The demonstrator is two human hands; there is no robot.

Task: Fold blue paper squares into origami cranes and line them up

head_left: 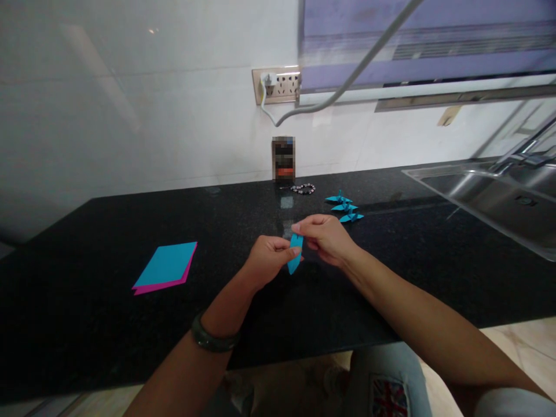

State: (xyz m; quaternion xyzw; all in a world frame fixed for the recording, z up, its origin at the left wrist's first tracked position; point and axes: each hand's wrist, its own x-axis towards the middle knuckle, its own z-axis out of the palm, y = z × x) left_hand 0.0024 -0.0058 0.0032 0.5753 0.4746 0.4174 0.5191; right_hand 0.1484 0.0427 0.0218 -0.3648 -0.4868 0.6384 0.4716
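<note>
My left hand (269,259) and my right hand (325,236) meet above the black countertop (87,324), both pinched on a narrow folded piece of blue paper (295,255). The left fingers grip its middle, the right fingers hold its upper end. Three finished blue paper cranes (346,207) sit on the counter just beyond my right hand. A stack of square paper (167,266), blue on top and pink beneath, lies to the left of my left hand.
A small dark box (283,158) stands against the white wall with a bead bracelet (303,188) beside it. A steel sink (490,197) is at the right. A wall socket (278,86) has a cable plugged in.
</note>
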